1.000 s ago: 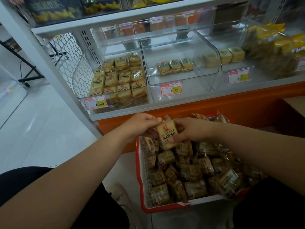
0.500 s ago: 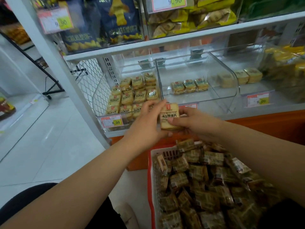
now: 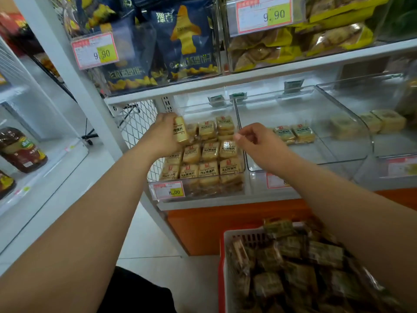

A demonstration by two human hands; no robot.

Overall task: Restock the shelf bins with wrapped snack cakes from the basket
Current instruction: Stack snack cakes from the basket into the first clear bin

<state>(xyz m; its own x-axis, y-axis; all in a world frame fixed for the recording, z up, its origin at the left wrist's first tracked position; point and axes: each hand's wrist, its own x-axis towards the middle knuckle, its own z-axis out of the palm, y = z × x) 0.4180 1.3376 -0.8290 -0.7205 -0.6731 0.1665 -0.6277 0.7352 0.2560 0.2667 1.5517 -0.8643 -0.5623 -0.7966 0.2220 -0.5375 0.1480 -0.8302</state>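
A snack cake (image 3: 180, 132) is held upright in the curled left hand (image 3: 163, 134), over the full left bin (image 3: 198, 187). The right hand (image 3: 256, 141) is loosely curled and holds nothing, beside the middle bin (image 3: 316, 164).

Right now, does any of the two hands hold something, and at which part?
The left hand holds one wrapped snack cake upright, its grip round the cake's left side, over the left bin. The right hand holds nothing.

The cake (image 3: 180, 132) in the left hand (image 3: 163, 135) was pale yellow with dark lettering; below it sat a white basket (image 3: 246, 239), red-rimmed, beneath an orange base panel (image 3: 225, 219).
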